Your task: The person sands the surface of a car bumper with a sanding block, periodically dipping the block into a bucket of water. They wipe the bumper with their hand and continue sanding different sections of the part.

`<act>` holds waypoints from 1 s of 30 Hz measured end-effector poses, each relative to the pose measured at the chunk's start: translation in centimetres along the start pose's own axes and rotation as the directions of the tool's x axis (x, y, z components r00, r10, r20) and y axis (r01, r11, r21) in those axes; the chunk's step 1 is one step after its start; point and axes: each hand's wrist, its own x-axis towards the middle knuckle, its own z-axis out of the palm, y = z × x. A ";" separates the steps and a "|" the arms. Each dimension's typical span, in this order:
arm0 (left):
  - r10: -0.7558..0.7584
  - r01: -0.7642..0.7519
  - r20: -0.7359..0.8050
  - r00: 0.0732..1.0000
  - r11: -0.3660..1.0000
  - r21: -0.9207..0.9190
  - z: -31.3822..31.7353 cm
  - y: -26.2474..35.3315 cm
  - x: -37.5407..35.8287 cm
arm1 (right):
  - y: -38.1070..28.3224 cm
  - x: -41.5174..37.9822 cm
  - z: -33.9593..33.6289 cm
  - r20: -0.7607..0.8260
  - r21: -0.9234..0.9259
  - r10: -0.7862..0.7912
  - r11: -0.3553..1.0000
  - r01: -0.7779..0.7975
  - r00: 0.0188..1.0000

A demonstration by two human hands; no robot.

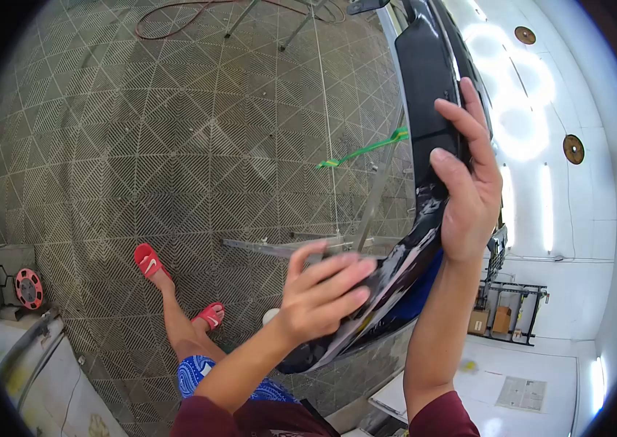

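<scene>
A long glossy black panel (429,80) runs from the top right down to the lower middle, with scuffed whitish patches along its curved lower part. My right hand (469,182) lies against the panel's edge, fingers spread and pointing up, with nothing gripped. Lower down, my left hand (327,291) is at the scuffed curved section, its fingers apart and slightly blurred; whether its fingertips touch the surface cannot be made out. A green strip (367,149) stretches leftward from the panel's inner edge. Metal stand bars (374,204) show beneath the panel.
Patterned floor tiles (141,153) spread to the left, with my feet in red slides (150,261) on them. A red hose (170,9) and stand legs (250,18) are at the top. A reel (29,288) sits at the left; a shelf rack (512,309) holds boxes at the right.
</scene>
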 end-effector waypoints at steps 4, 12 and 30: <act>0.061 -0.059 -0.047 0.997 0.998 0.030 0.0 -0.6 -0.4 | -0.2 0.0 0.2 -0.001 -0.030 -0.019 0.999 0.019 1.000; 0.175 -0.174 -0.018 0.984 0.984 0.035 0.0 -2.9 1.5 | -0.3 0.1 0.3 0.011 -0.067 -0.026 0.997 0.027 1.000; 0.209 -0.205 -0.050 0.977 0.976 0.077 0.4 -4.3 4.1 | 0.2 0.3 0.2 0.035 -0.039 -0.020 0.999 0.021 0.999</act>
